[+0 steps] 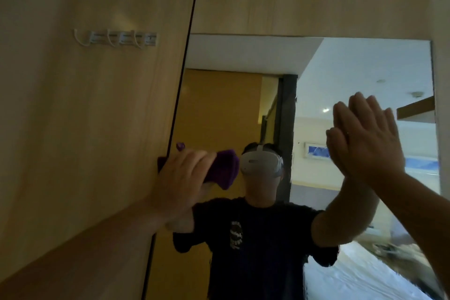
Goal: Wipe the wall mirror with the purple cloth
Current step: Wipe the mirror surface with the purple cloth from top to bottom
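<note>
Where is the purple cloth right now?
In the head view, the purple cloth is under the left hand, pressed to the wall mirror at its left edge, beside the wooden panel.

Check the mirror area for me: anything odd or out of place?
One thing: the right hand lies flat, bare palm on the mirror, which could smudge it. The left hand holds the purple cloth at the mirror's left edge. No damage shows.

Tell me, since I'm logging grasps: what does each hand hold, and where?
The left hand grips the bunched cloth round its left end, at the mirror's left edge. The right hand holds nothing; it lies flat on the glass.
</note>
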Demonstrator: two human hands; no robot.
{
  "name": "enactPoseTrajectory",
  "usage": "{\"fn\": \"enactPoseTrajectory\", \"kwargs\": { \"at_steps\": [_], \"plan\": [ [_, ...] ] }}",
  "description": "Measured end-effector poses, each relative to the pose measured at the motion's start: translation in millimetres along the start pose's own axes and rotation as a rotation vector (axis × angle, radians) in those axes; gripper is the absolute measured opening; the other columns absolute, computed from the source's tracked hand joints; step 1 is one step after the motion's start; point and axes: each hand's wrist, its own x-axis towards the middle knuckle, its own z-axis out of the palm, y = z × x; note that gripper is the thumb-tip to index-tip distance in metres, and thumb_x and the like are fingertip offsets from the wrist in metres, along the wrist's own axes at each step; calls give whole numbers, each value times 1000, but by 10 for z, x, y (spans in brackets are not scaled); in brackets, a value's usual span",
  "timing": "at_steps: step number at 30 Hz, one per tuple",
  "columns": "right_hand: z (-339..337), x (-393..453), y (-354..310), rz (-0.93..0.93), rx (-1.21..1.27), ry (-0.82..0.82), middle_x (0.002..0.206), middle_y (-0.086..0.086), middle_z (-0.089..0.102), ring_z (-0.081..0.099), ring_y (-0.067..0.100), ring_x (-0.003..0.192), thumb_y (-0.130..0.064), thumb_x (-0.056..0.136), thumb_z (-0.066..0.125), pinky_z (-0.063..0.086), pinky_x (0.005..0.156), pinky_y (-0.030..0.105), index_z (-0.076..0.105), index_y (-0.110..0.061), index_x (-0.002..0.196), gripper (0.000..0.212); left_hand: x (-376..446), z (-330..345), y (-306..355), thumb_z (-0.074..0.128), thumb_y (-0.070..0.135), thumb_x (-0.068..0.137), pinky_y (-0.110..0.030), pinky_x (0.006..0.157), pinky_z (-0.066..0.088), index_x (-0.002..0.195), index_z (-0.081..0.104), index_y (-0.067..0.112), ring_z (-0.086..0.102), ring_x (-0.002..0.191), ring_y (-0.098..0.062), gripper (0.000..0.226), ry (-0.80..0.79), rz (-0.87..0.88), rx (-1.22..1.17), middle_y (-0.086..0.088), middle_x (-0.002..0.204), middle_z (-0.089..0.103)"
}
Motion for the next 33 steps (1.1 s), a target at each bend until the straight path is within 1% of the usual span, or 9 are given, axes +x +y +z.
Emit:
{"fn": "enactPoseTrajectory", "kwargs": {
  "at_steps": [3,5,9,14,18,20,22,25,33],
  "plan": [
    [29,-22,2,6,17,26,159,15,22,13,35,150,-50,99,22,13,121,58,31,-22,149,58,845,-5,-171,41,42,97,-46,89,48,128,56,2,55,105,-33,53,32,-93,-20,-15,118,60],
    [55,-37,16,1,28,43,161,14,20,10,34,152,-49,99,24,11,122,55,30,-22,150,58,1467,-20,-283,37,45,97,-46,92,45,134,51,4,53,110,-35,57,33,-173,7,-16,122,57],
    [99,-33,51,-8,35,73,162,12,23,11,32,152,-46,100,27,12,122,55,34,-21,149,56,2430,-6,-435,41,44,101,-46,97,39,144,39,10,46,120,-36,56,7,-239,111,-15,133,50],
    [125,-32,64,-32,60,126,159,14,30,17,34,150,-44,99,32,14,121,55,38,-19,147,54,2927,-16,-407,42,44,103,-45,97,36,146,37,12,43,123,-36,54,33,-194,147,-15,137,47],
    [133,-36,60,-40,68,146,158,14,32,19,34,150,-42,99,35,15,121,55,39,-19,146,53,2988,80,-310,43,45,102,-46,100,34,149,33,14,41,126,-35,57,-51,-151,120,-14,141,44],
    [134,-34,57,-38,75,151,158,14,32,19,34,150,-42,99,35,14,121,54,40,-19,146,53,2935,155,-274,41,47,102,-46,106,30,154,26,14,36,134,-34,63,-120,-117,79,-12,150,38],
    [129,-29,65,-36,83,154,158,14,31,19,34,150,-43,99,35,13,121,54,41,-19,145,53,2874,214,-247,34,49,104,-45,117,19,158,16,13,22,147,-29,67,-168,-103,51,-9,162,23],
    [123,-39,62,-33,73,150,158,14,31,19,34,150,-44,99,33,13,121,54,40,-19,145,53,2764,250,-206,25,52,105,-44,123,7,159,6,13,5,153,-23,69,-224,-91,50,-6,167,6],
    [141,-28,65,-23,66,134,160,13,28,16,33,151,-48,100,30,13,122,55,38,-20,148,56,1780,171,232,17,58,102,-43,122,9,158,15,12,12,152,-23,72,-251,-16,0,-8,165,13]
  ]
}}
